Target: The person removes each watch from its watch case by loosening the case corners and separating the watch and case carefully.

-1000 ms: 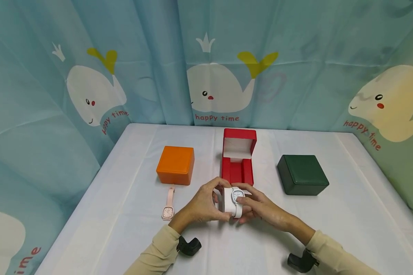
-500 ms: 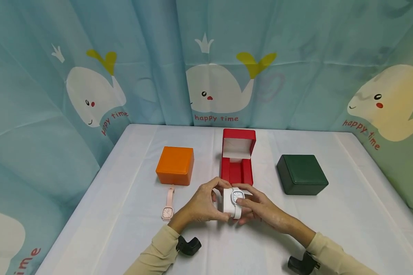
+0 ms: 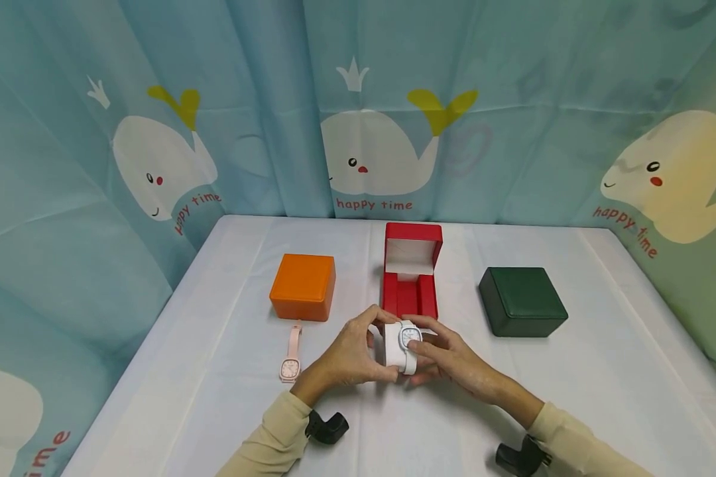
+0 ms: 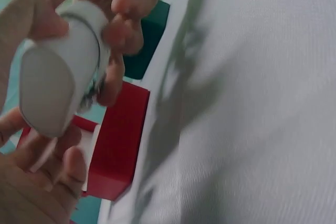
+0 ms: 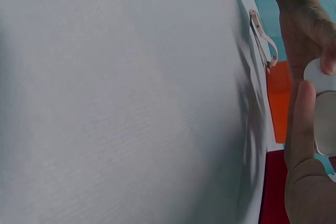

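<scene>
At the frame's lower centre, the left hand [image 3: 353, 351] pinches a cushion [image 3: 393, 348], likely steadying the watch [image 3: 408, 336] the right hand [image 3: 447, 356] grips.

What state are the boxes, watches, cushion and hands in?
Red box: open
Orange box: closed
Green box: closed
White watch: wrapped around white cushion
White cushion: held
Pink watch: lying on table, clasp unclear
Left hand: gripping white cushion
Right hand: thumb on white watch

A white watch [image 3: 407, 346], its rounded dial [image 3: 410, 335] facing the head view, wraps around a white cushion [image 3: 394, 347] held aloft.
</scene>
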Motion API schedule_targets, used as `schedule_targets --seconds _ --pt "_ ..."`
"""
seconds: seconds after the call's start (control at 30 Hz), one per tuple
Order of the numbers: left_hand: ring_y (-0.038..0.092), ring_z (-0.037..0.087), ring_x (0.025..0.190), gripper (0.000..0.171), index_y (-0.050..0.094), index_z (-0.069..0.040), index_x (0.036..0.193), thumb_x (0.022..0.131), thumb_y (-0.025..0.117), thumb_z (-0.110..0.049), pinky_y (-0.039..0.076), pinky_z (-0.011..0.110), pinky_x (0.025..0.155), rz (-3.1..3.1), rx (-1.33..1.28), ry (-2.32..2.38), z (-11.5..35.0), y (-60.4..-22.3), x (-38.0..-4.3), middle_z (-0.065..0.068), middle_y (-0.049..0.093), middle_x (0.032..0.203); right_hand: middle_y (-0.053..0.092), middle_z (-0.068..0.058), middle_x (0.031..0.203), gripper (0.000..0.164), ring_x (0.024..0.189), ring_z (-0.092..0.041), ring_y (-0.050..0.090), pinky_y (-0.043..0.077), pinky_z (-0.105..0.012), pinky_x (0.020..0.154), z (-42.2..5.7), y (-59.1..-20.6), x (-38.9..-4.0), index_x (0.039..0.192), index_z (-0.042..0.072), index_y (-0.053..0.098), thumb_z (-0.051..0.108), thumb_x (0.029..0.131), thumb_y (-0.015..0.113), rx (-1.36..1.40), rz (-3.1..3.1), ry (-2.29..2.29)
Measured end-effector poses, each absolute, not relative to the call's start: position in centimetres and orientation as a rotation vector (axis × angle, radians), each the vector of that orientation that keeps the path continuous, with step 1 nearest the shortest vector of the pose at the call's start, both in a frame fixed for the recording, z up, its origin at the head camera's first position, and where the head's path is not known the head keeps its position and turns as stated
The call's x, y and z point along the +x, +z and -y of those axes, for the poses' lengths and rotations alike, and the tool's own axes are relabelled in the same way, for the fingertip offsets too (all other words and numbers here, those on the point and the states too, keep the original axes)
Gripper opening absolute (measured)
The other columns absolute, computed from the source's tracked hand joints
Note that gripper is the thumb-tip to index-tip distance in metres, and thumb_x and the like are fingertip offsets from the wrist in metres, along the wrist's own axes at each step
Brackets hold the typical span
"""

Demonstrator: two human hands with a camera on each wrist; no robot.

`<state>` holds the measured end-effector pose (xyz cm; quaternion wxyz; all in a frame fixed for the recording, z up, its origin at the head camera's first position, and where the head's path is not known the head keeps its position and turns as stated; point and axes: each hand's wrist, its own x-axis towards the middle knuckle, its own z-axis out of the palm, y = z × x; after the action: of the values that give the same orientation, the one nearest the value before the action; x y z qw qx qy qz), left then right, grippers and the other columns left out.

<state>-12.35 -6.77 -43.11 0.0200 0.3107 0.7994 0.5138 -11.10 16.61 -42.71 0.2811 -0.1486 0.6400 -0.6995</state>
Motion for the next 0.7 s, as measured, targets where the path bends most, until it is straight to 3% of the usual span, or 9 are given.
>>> schedule_targets --seconds 0.2,0.5,0.7 --pt "0.051 0.015 0.106 0.071 0.051 -0.011 0.13 0.07 0.088 -0.006 0.055 0.03 0.078 -2.455 0.985 1.592 6.53 -43.18 -12.34 -0.003 0.052 0.121 0.047 -0.025 0.132 0.054 0.101 -0.038 0.068 0.058 -0.049 0.082 -16.47 -42.88 -11.31 0.152 0.007 0.034 0.016 0.104 0.058 -0.365 -1.741 -1.895" --pt "0.055 0.012 0.097 0.066 0.057 -0.012 0.12 0.066 0.096 -0.013 0.055 0.032 0.072 -2.523 0.987 1.608 6.52 -43.35 -12.53 -0.005 0.06 0.116 0.043 -0.027 0.139 0.062 0.104 -0.039 0.067 0.057 -0.05 0.085 -16.34 -42.88 -11.36 0.159 0.005 0.028 0.019 0.105 0.056 -0.371 -1.74 -1.878" --pt "0.056 0.01 0.096 0.065 0.059 -0.012 0.118 0.064 0.096 -0.014 0.052 0.029 0.072 -2.558 0.975 1.574 6.95 -43.42 -12.64 -0.004 0.065 0.121 0.052 -0.024 0.132 0.062 0.094 -0.036 0.07 0.059 -0.045 0.08 -16.45 -42.98 -11.34 0.159 0.007 0.029 0.019 0.105 0.058 -0.368 -1.77 -1.86"
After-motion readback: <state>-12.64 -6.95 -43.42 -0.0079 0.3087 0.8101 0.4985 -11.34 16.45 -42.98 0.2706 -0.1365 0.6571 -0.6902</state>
